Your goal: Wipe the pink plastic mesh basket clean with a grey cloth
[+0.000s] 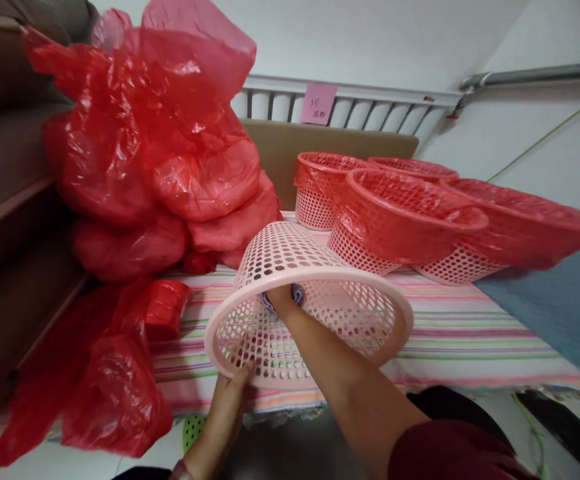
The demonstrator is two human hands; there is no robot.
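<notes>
A pale pink perforated plastic basket [307,272] lies tipped on its side on the striped cloth, its wide mouth facing me. My left hand [235,390] grips its lower left rim, thumb over the inner side and the other fingers hidden beneath. Deep inside the basket, my right hand [281,300] presses a greyish-purple rag [298,294] against the inner wall. The rag bunches around that hand and covers most of its fingers.
Behind to the right stand several baskets [370,227] lined with red plastic bags. Stuffed red bags [205,173] are piled at the left, with a roll of red bags [165,310] in front. A pink note [319,103] hangs on the white radiator [375,115].
</notes>
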